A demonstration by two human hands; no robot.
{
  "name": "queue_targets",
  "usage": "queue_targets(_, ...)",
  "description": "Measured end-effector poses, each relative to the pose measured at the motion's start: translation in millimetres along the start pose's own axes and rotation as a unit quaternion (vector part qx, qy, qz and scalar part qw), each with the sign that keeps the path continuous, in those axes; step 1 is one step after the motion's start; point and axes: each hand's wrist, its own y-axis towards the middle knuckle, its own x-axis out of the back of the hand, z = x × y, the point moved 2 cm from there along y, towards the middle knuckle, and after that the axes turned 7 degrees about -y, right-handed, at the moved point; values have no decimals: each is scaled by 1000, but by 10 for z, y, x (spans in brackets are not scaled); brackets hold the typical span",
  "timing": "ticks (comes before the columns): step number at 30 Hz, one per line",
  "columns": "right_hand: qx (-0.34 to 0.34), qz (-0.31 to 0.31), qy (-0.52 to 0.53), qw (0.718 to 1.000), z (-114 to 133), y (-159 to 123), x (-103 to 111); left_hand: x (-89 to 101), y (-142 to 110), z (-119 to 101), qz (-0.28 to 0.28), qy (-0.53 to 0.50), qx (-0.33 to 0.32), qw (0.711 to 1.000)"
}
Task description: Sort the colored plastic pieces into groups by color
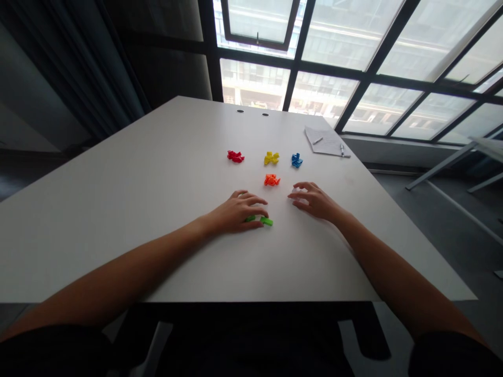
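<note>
My left hand [244, 210] rests low over the white table [188, 173], its fingers spread and curved. Green plastic pieces [266, 221] lie by its thumb and index finger, partly covered by the hand. Across from it, my right hand [314, 202] is curved with fingers apart. Something pale or clear [301, 197] shows beneath those fingers, too faint to name. Just beyond both hands sits a small heap of orange pieces [272, 180]. Behind that are a red heap [235, 156], a yellow heap [271, 158] and a blue heap [296, 160].
Papers [328, 142] with pens on top lie near the table's right edge. Two dark round cable holes [265, 114] mark the far end. Large windows [255, 78] stand behind the table, and a dark curtain [78, 68] hangs at left.
</note>
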Motion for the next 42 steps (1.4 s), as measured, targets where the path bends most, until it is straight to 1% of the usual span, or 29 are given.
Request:
queue_targets(5, -25, -29, 11, 999, -267, -44, -44, 52, -19, 190, -51, -15, 6, 999)
queue_targets(8, -49, -49, 10, 998, -352, -60, -69, 115, -60, 379, -70, -19, 25, 997)
queue_targets(10, -65, -51, 4, 997, -376, -60, -80, 165, -94, 550, -91, -14, 56, 994)
queue_targets(13, -88, -53, -18, 994, -374, -51, -86, 224, -147, 821, -120, -21, 118, 986)
queue_targets(16, -116, -59, -46, 990, -356, -40, -85, 247, -185, 987, -131, -31, 170, 976)
queue_targets(18, -139, -61, -57, 987, -350, -36, -86, 242, -192, 993, -124, -32, 170, 977)
queue_targets(20, -161, -63, -61, 983, -354, -33, -92, 221, -186, 942, -103, -30, 153, 982)
queue_targets(22, -168, -62, -62, 982, -364, -28, -105, 191, -167, 887, -86, -29, 145, 985)
queue_targets(25, -164, -60, -65, 982, -395, -7, -140, 153, -107, 882, -106, -23, 161, 981)
queue_targets(28, -171, -80, -58, 980, -456, 46, -184, 122, -1, 985, -134, -14, 177, 975)
queue_targets(33, -190, -104, -39, 975, -578, 176, -254, 95, 236, 1198, -134, 11, 220, 966)
queue_targets(36, -192, -116, -34, 974, -592, 205, -262, 103, 344, 1217, -136, 19, 230, 963)
queue_targets(37, -190, -126, -33, 973, -579, 202, -252, 119, 359, 1199, -149, 20, 226, 962)
queue_targets(39, -187, -160, -31, 969, -529, 181, -206, 182, 335, 1141, -200, 22, 213, 956)
queue_targets(41, -184, -205, -32, 961, -455, 147, -131, 277, 231, 1081, -258, 17, 218, 941)
queue_targets(42, -184, -225, -35, 956, -411, 127, -89, 328, 152, 1059, -273, 16, 234, 933)
